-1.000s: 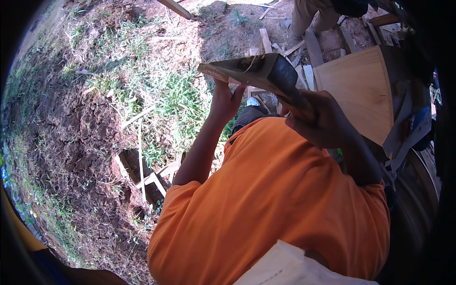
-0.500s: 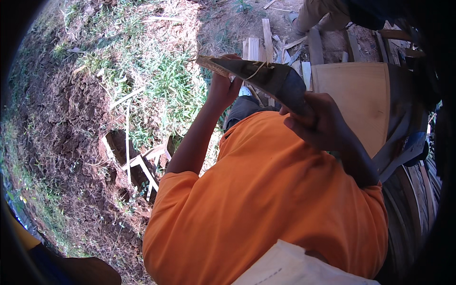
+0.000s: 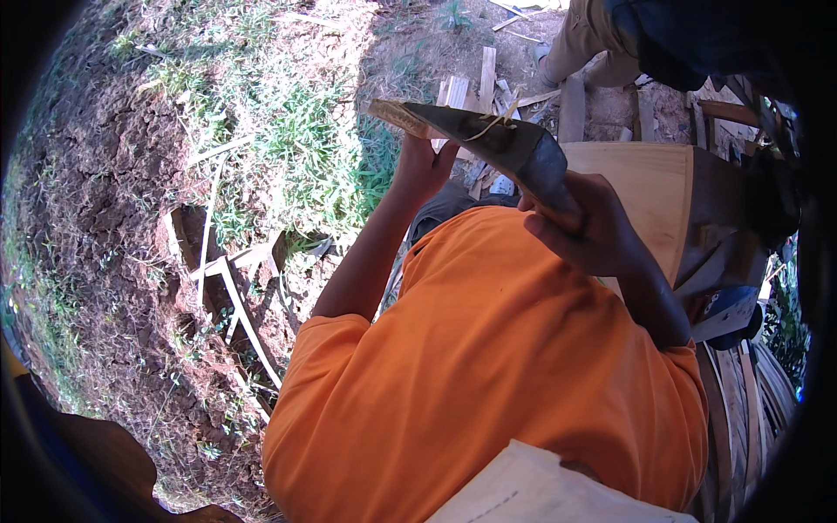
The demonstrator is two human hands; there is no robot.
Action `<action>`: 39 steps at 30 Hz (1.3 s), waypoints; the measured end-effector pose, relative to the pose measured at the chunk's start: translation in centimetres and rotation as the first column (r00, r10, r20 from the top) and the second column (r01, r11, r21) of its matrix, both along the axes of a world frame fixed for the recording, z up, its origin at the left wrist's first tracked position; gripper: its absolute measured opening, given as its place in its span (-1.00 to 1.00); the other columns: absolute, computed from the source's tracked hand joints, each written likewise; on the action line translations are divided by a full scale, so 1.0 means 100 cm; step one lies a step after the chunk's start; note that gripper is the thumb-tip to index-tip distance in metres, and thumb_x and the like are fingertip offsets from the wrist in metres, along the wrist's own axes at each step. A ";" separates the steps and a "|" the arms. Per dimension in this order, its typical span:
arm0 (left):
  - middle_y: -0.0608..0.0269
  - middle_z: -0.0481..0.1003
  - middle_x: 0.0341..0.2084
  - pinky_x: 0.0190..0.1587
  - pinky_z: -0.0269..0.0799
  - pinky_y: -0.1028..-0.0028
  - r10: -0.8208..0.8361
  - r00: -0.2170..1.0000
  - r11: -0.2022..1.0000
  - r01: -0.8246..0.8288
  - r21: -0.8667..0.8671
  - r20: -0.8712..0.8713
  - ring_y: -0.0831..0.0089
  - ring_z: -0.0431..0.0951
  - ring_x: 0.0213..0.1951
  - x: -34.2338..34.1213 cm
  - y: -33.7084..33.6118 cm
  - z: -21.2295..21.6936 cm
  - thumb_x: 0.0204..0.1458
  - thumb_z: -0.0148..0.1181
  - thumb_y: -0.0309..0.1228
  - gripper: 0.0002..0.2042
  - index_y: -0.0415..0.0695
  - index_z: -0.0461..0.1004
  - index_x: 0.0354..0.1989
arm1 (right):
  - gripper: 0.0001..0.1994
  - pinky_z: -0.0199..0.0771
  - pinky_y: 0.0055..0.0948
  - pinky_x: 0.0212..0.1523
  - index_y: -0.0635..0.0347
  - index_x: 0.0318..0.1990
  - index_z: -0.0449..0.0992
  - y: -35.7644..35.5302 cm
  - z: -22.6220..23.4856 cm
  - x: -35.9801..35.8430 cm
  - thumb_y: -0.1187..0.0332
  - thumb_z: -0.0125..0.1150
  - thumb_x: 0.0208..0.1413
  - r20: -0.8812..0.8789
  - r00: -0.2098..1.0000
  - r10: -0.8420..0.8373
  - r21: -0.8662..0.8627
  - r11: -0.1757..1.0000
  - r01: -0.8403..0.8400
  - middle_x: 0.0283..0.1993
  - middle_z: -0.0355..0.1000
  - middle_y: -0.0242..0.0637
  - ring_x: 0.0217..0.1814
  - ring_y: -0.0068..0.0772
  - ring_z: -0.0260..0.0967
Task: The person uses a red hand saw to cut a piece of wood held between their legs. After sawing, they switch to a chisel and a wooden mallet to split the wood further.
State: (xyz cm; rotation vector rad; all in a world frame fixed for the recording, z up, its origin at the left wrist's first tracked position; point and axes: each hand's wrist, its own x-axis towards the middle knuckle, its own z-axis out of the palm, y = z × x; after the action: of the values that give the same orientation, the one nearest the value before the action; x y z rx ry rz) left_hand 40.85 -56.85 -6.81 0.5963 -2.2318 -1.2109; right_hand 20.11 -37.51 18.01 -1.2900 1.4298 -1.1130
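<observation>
Between my hands, at chest height, is a long, dark hand plane [image 3: 475,131], tilted with its far end up and to the left. Its far end is pale wood, and a thin curl of shaving [image 3: 499,120] sticks out of its upper face. My left hand [image 3: 425,164] is closed round the underside near that far end, its fingers partly hidden behind the tool. My right hand [image 3: 597,222] grips the near end, thumb toward my body. The hand plane touches no other thing that I can see.
A pale wooden board [image 3: 632,187] stands at the right. Wood offcuts [image 3: 471,91] litter the ground ahead. Another person's trousered leg [image 3: 580,48] is at the upper right. A broken wooden frame [image 3: 228,279] lies on soil and grass at the left. Long strips [image 3: 741,401] lie lower right.
My hands and the hand plane have shifted slightly right and hold nearly the same pose. The ground at left, the board and the other person sit differently in view as my head has turned.
</observation>
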 end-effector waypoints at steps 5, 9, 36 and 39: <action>-0.18 0.47 0.02 0.16 0.35 0.00 0.017 0.998 0.997 -0.013 -0.074 0.058 -0.23 0.47 0.09 -0.006 0.016 0.022 0.09 0.30 -0.46 -0.59 -0.25 0.40 0.12 | -0.86 0.49 -0.38 -0.24 0.27 -0.18 0.56 0.014 0.007 -0.001 0.44 0.36 0.15 -0.039 0.999 -0.032 0.035 0.999 0.033 -0.39 0.52 -0.28 -0.34 -0.44 0.50; -0.22 0.43 0.07 0.18 0.33 0.01 0.009 1.000 0.993 -0.011 0.120 0.020 -0.25 0.43 0.12 0.009 0.019 -0.008 0.09 0.30 -0.46 -0.55 -0.26 0.37 0.15 | -0.86 0.49 -0.37 -0.24 0.27 -0.18 0.56 0.019 0.009 -0.003 0.44 0.36 0.15 -0.066 0.997 0.033 0.090 0.996 -0.027 -0.38 0.52 -0.27 -0.35 -0.42 0.51; -0.09 0.46 0.08 0.13 0.44 0.12 0.043 0.952 0.976 -0.105 0.189 0.305 -0.10 0.49 0.10 -0.017 -0.051 -0.374 -0.07 0.35 -0.61 -0.57 -0.26 0.43 0.03 | -0.73 0.36 -0.38 -0.33 0.19 -0.23 0.60 -0.065 -0.441 0.026 0.15 0.37 0.24 0.157 0.918 -0.363 0.623 0.758 0.193 -0.50 0.37 -0.32 -0.46 -0.49 0.28; -0.10 0.45 0.07 0.12 0.44 0.12 0.076 0.938 0.955 -0.165 0.245 0.338 -0.11 0.49 0.08 -0.024 -0.065 -0.443 -0.03 0.33 -0.61 -0.53 -0.28 0.37 0.09 | -0.75 0.26 -0.53 -0.32 0.23 -0.18 0.60 -0.080 -0.510 0.020 0.20 0.34 0.29 0.080 0.928 -0.363 0.627 0.743 0.237 -0.47 0.36 -0.58 -0.37 -0.75 0.15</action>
State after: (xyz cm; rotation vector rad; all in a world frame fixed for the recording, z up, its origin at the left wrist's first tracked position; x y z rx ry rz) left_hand 38.41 -63.36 -51.15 1.0983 -2.2618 -1.4514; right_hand 22.14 -45.53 -33.03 -0.4794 1.6933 -0.8353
